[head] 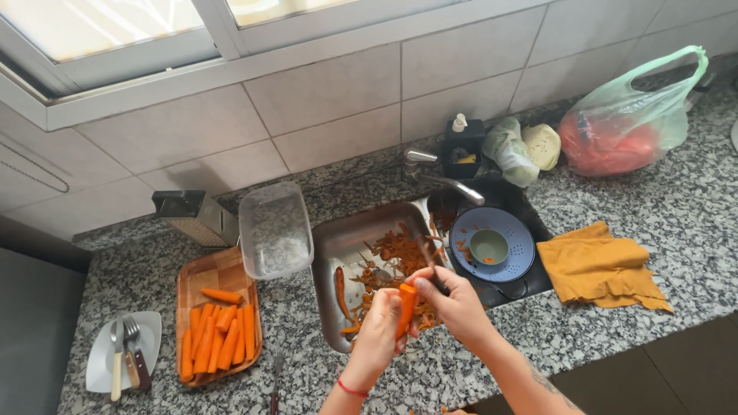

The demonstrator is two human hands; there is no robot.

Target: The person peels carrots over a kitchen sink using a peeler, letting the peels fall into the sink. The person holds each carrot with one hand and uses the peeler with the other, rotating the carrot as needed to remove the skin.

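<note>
While left hand (378,332) wraps carrot (406,307) over sink (330,253), we see right hand (453,301) closed round peeler (430,265). Peelings (388,265) in sink; peeled carrots (219,338) on wooden tray (215,270); clear tub (274,229) on bench (676,207).

Daylight comes in from the window (115,31) at the top, panes blown out to near white. Light is soft and even across the bench (676,207), shadows weak. Inside of the sink (338,253) reads darker, with a dull sheen on the steel. Wide-angle lens bends the tile lines and bench edge toward the corners. Focus acceptable overall, fine detail soft, both hands slightly smeared.
</note>
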